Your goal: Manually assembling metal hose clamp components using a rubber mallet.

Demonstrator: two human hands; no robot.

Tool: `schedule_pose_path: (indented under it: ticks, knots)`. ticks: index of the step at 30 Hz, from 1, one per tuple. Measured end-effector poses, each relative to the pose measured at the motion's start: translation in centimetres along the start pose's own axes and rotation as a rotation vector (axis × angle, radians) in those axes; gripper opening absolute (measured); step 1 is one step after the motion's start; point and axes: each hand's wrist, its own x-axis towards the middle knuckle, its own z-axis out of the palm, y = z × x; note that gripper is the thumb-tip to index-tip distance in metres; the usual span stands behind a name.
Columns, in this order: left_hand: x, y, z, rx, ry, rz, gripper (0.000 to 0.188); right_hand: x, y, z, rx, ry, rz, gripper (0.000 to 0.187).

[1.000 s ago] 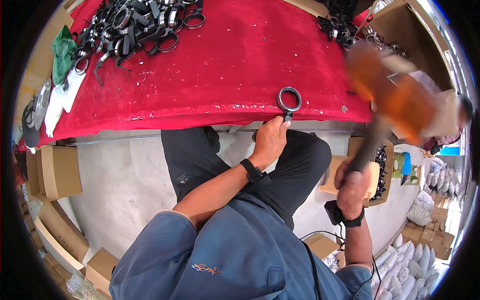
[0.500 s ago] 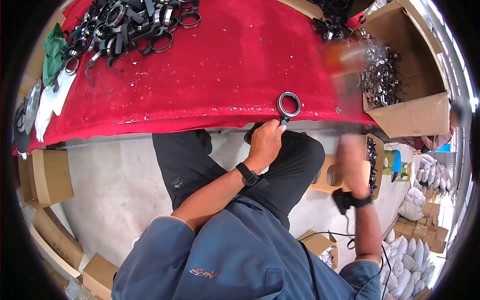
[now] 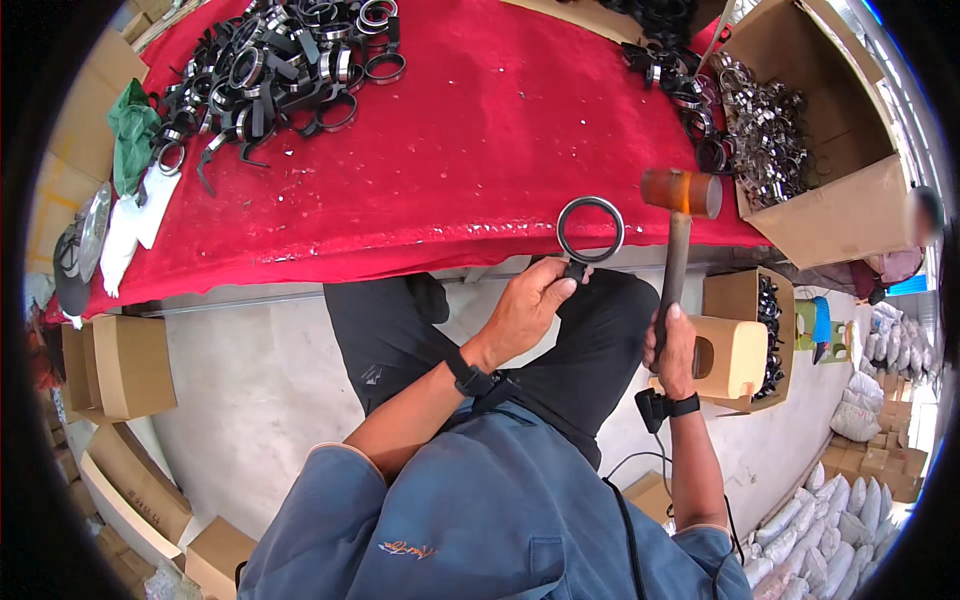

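My left hand (image 3: 530, 312) is closed on the short black stem of a ring-shaped part (image 3: 619, 232), a black ring with a silvery metal band around it. The ring stands up above my fingers, at the near edge of the red cloth (image 3: 450, 150). To its right, my right hand (image 3: 674, 345) grips a mallet (image 3: 678, 262) by its grey handle. The mallet is upright, its amber-brown head (image 3: 690, 194) above the hand and apart from the ring.
A heap of black and silvery ring parts (image 3: 265, 80) lies at the far left. At the right, an open carton (image 3: 830, 215) holds many metal bands (image 3: 765, 130). Beside my right forearm stand a tan plastic stool (image 3: 738, 358) and a box of black parts (image 3: 770, 335).
The mallet, blurred before, now shows clearly, with my right hand slightly further left. My left hand has shifted a little, with the ring part now seen larger and slightly lower.
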Motion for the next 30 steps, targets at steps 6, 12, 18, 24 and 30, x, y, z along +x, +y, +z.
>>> schedule_pose_path:
  ticks: [6, 12, 18, 24, 30]
  knots:
    - [-0.8, 3.5, -1.1, 0.056, 0.021, 0.060, 0.029, 1.9, 3.7, 0.7, 0.038, -0.011, 0.006, 0.056]
    - [-0.5, 5.3, -5.1, 0.353, 0.114, -0.069, 0.028, 3.1, 5.1, 0.2, 0.061, -0.005, 0.116, 0.053]
    - [3.0, 7.1, -15.8, 0.515, 0.368, -0.118, 0.035, 2.4, 6.0, -0.5, 0.044, -0.031, 0.014, 0.052]
    - [14.0, 15.9, -26.9, 0.433, 0.637, -0.079, 0.049, 2.5, 6.7, -0.5, 0.144, 0.013, 0.000, 0.053]
    - [17.8, 9.5, -27.4, 0.950, 0.713, 0.026, 0.056, 2.7, 5.4, 0.4, 0.157, 0.035, 0.069, 0.051]
